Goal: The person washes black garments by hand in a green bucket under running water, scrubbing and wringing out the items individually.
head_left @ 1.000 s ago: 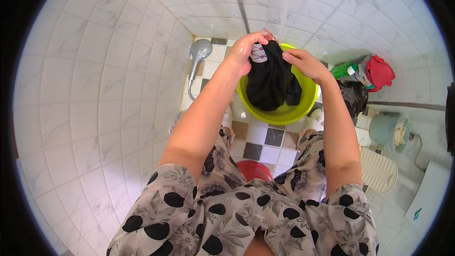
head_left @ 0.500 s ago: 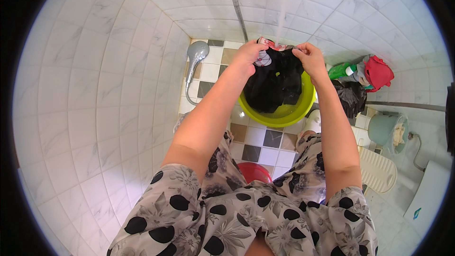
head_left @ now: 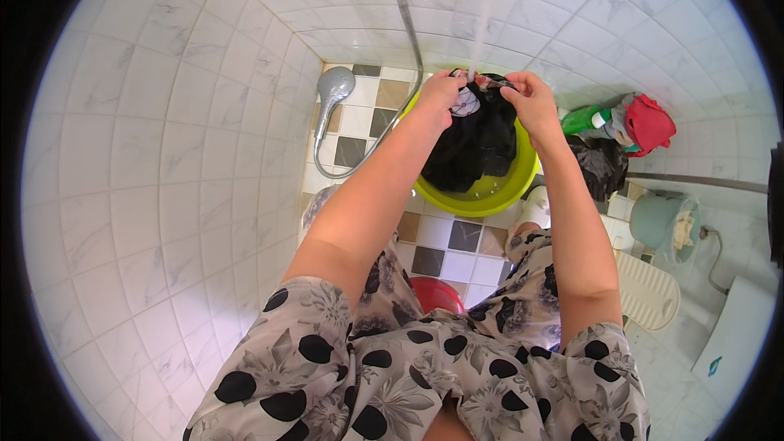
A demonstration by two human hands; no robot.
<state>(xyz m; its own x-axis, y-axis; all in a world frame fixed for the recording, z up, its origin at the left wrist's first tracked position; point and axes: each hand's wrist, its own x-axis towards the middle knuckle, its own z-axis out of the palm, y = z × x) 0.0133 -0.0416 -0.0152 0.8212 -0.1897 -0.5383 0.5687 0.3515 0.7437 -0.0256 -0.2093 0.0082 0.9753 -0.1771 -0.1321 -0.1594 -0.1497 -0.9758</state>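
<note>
A wet-looking black garment [head_left: 464,147] with a patterned edge and a pale printed patch hangs down into a lime-green basin [head_left: 516,194]. My left hand [head_left: 441,96] pinches its upper left edge beside the patch. At the upper right edge, my right hand [head_left: 534,103] grips the cloth between thumb and fingers. A thin stream of water [head_left: 482,24] falls from above onto the top edge between both hands. Some water shows in the basin below. The garment's lower part rests inside the basin, and its exact kind is unclear.
Left of the basin, a shower head [head_left: 333,86] with its hose lies on the checkered floor. To the right are a green bottle [head_left: 581,121], a red cloth [head_left: 651,125], a black plastic bag [head_left: 600,167], a pale bin [head_left: 653,220] and a ribbed squat-toilet footrest [head_left: 648,290]. A red object [head_left: 437,295] sits between my legs.
The garment's top edge has come under the water stream, and the cloth looks more gathered. Both hands keep their grip, with only small shifts. The view has moved slightly.
</note>
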